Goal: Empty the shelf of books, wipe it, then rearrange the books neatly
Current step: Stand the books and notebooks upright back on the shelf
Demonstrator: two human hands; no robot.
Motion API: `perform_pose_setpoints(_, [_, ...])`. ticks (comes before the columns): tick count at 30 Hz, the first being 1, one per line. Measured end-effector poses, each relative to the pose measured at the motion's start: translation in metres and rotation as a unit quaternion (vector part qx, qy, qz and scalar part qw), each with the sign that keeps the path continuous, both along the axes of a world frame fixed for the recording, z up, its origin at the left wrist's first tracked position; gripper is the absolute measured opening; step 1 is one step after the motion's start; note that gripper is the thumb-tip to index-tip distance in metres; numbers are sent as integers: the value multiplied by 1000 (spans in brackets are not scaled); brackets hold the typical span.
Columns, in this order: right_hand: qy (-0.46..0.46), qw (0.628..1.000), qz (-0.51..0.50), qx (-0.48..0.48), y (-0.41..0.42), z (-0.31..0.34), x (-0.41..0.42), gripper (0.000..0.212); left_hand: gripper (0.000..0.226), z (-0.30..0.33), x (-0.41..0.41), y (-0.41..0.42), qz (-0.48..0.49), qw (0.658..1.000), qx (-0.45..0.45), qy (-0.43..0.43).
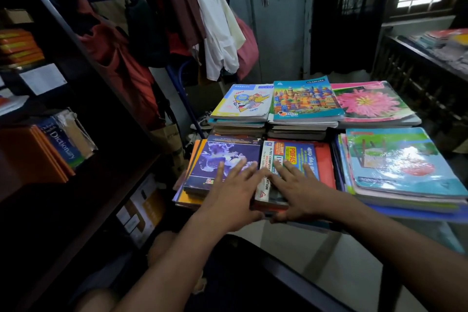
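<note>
Colourful books lie flat in stacks (306, 101) across the table's (354, 243) top; a dictionary (62, 145) leans on the dark shelf (83, 177).

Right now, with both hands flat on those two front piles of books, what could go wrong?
The left hand presses the purple book, whose pile juts past the table edge; a push could tip it off. The right hand rests on a glossy computer book that looks slippery and might slide. The plastic-covered stack beside it seems unevenly piled and could spill if bumped.
</note>
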State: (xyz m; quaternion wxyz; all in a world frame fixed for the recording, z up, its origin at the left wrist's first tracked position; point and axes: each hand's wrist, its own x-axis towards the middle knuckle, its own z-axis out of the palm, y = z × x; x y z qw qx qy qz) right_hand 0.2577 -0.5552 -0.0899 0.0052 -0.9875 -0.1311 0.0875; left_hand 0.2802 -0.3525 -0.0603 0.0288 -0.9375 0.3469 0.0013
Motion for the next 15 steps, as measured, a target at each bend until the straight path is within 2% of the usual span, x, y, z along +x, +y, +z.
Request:
perform_pose_setpoints(3, [-1, 1000, 2, 1, 4, 3, -2, 112, 101, -20, -2, -3, 8, 1000, -5, 15])
perform_pose_setpoints(6, [12, 1000, -4, 14, 2, 7, -3, 115, 98, -27, -2, 4, -4, 1000, -27, -15])
perform_pose_setpoints(9, [28, 998, -14, 60, 4, 19, -2, 118, 101, -23, 2, 18, -7, 997, -76, 7])
perform_pose_setpoints(12, [-20, 991, -10, 133, 14, 36, 8, 101, 107, -11, 14, 46, 128, 979, -159, 19])
perform_pose_setpoints(15, [-19, 991, 5, 135, 27, 40, 20, 93, 108, -5, 28, 71, 227, 939, -251, 61])
